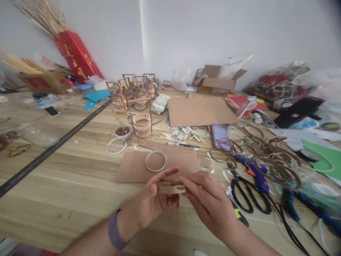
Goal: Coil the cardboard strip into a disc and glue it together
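Head view shows the left hand point(151, 201) cupped around a small brown ring point(170, 189), thumb against its left end, forefinger reaching out above and the other fingers curled below. The right hand point(210, 199) pinches the ring's right end with its fingertips; its thumb is hidden. So the ring sits between both hands, raised over the table point(87, 185). Just beyond the left fingers, a white hoop point(156, 170) lies on a cardboard sheet point(130, 167). Right of the right hand are scissors point(233, 185) and a blue glue gun point(262, 182).

For good handling, I would let the left palm support loosely so the curve is not flattened, press evenly with the right fingertips, and watch the right wrist near the scissors.
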Demonstrator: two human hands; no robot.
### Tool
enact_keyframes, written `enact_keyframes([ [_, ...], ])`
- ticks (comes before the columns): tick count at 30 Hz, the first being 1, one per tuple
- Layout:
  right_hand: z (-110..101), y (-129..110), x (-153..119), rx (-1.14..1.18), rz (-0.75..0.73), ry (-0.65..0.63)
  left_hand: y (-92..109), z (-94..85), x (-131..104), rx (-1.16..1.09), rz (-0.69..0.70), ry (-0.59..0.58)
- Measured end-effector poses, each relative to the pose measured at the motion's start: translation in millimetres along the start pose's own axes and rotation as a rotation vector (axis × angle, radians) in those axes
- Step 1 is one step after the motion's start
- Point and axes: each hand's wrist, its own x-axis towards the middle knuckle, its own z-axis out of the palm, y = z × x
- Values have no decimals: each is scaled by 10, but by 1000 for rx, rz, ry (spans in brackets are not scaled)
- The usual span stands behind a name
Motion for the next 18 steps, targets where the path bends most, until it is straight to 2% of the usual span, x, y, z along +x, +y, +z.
enact_keyframes([
  [2, 64, 80, 149, 73, 84, -41, 39, -14, 42, -52, 42, 25],
  [4, 160, 201, 345, 188, 282, -96, 107, -25, 86, -83, 61, 73],
  [6, 295, 347, 594, 347, 594, -103, 189, -39, 123, -101, 87, 159],
  [8, 474, 500, 875, 540, 938, -45, 262, -61, 149, -117, 127, 270],
  [11, 803, 720, 1287, 547, 1050, -3, 324, -103, 173, -144, 158, 418],
  [13, 1029, 845, 1512, 541, 1103, -25, 333, -125, 186, -158, 142, 488],
  [15, 1232, 940, 1683, 534, 1141, -48, 324, -142, 197, -176, 121, 521],
  [18, 1469, 1032, 1842, 513, 1179, -49, 294, -164, 208, -209, 98, 492],
])
